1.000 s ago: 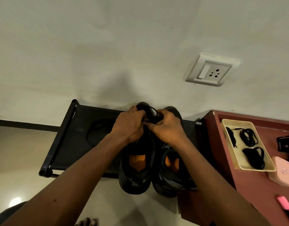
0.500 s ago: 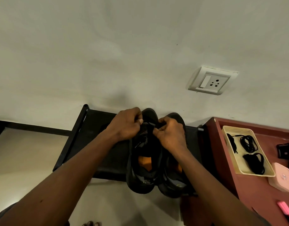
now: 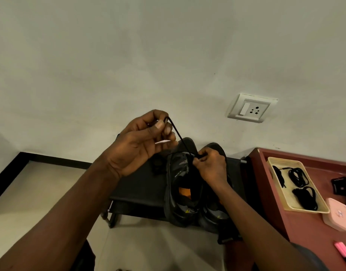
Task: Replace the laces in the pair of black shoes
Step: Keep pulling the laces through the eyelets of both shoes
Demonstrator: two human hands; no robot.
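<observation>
Two black shoes with orange insoles stand side by side on a black rack [image 3: 141, 188], toes toward the wall: the left shoe [image 3: 180, 200] and the right shoe [image 3: 215, 214], partly hidden by my right arm. My left hand [image 3: 141, 145] is raised above the rack and pinches the end of a black lace [image 3: 178, 133] between thumb and fingers. The lace runs taut down to the left shoe's eyelets. My right hand [image 3: 211, 167] sits on the shoe tops and pinches the lace where it leaves the shoe.
A cream tray [image 3: 285, 198] on the maroon table [image 3: 312, 241] at right holds coiled black laces [image 3: 299, 175]. A pink box [image 3: 338, 216], a black clip [image 3: 342, 185] and a pink marker [image 3: 344, 252] lie nearby. A wall socket [image 3: 251, 108] is above; pale floor lies at left.
My left hand has lifted up and left away from the shoes, drawing the black lace out taut. My right hand stays at the shoe's eyelets. The camera view shifted left.
</observation>
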